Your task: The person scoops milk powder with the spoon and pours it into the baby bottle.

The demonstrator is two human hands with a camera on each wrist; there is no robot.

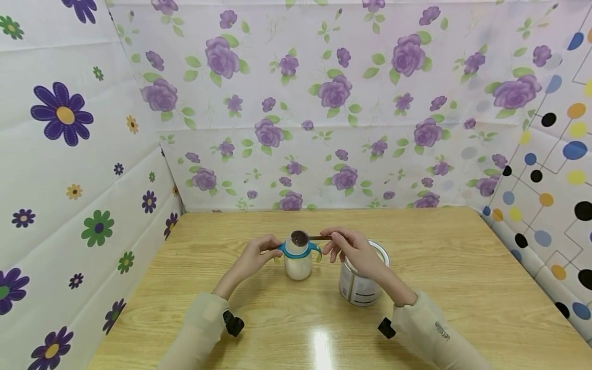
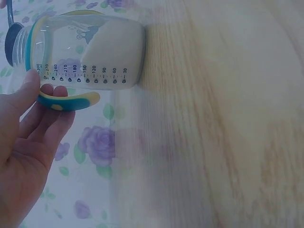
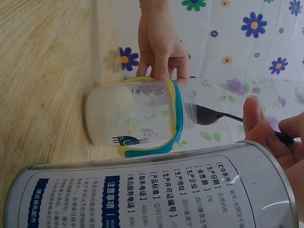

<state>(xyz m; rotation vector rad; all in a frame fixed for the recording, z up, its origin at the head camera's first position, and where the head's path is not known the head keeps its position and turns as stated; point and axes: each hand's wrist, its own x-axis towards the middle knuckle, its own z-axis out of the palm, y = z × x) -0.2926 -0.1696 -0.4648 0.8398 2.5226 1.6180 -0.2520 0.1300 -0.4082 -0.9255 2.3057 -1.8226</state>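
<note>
A clear plastic baby bottle with two blue and yellow handles stands upright on the table, left of the tin. Inside it is pale powder, and the top of the powder slants. Little dark numbers run up the bottle's side, and a small dark blue animal is printed on it too. The bottle's mouth has no lid on it.

The left hand pinches the bottle's left handle between thumb and fingers. The right handle sticks out free.

A dark brown spoon with a round bowl is at the bottle's mouth, and its stem reaches to the right. I cannot tell if the spoon touches the rim. The right hand grips the stem with bent fingers. That hand is above the far left part of a round white metal tin with a shiny rim. The tin stands upright, a bit nearer than the bottle, with lots of writing on its side.

Both arms have long cream sleeves, with a small black box at each wrist. The table is light brown wood, with a bright shiny spot near the front. At the far side hangs a white cloth with purple roses. On the left is a white cloth with daisies, and on the right one with colored dots.
</note>
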